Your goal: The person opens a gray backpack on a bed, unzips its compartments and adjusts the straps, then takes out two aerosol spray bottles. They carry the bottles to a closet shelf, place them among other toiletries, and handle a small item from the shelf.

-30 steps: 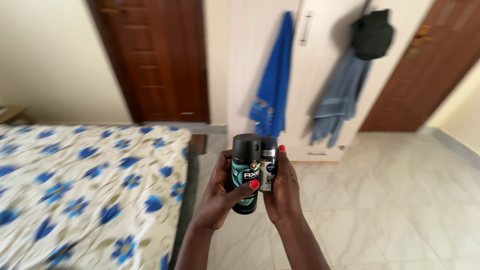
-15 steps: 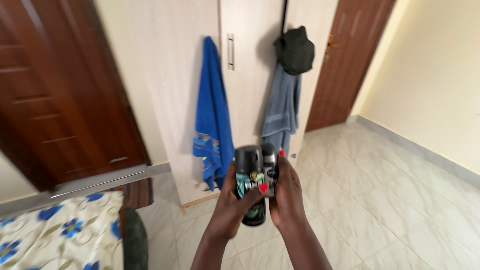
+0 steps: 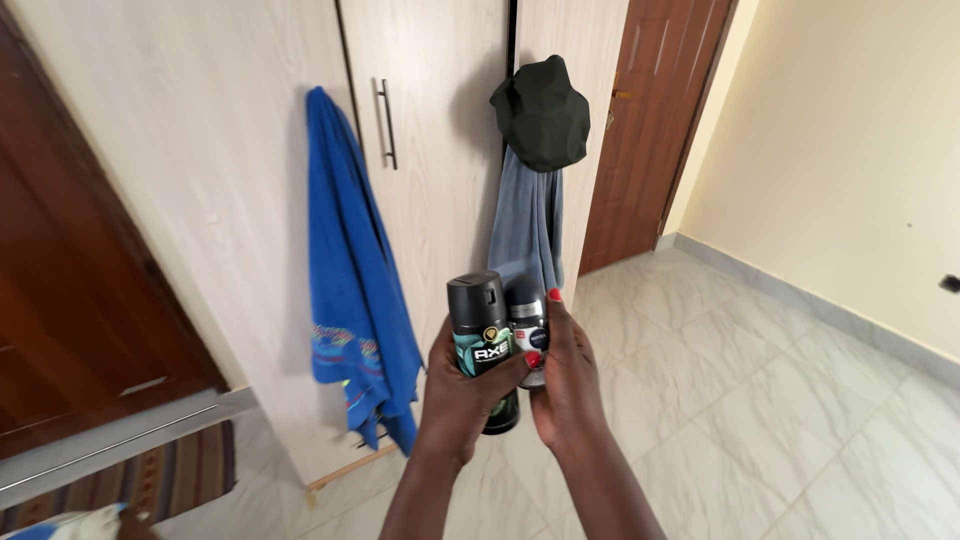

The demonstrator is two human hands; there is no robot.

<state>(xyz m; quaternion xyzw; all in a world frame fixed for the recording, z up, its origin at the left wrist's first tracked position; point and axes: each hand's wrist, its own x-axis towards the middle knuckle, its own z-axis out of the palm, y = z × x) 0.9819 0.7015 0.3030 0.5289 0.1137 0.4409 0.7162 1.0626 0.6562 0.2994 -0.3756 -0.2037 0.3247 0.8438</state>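
Observation:
My left hand (image 3: 462,395) is wrapped around a black and teal spray can (image 3: 479,335) with a black cap, held upright in front of me. My right hand (image 3: 566,385) grips a smaller dark roll-on bottle (image 3: 526,322) with a pale label, pressed against the can's right side. Both hands touch each other around the two containers. They are held up in front of a pale wooden wardrobe (image 3: 230,170).
A blue towel (image 3: 352,290) hangs on the wardrobe door beside a metal handle (image 3: 385,122). A grey-blue cloth (image 3: 527,225) and a dark hat (image 3: 542,112) hang further right. Brown doors stand at left (image 3: 70,300) and right (image 3: 650,120). Pale tiled floor (image 3: 800,420), striped rug (image 3: 150,480).
My view has swung right and closer to the wardrobe; the flowered bed has left the frame. Both hands keep the same grip on the can and the bottle.

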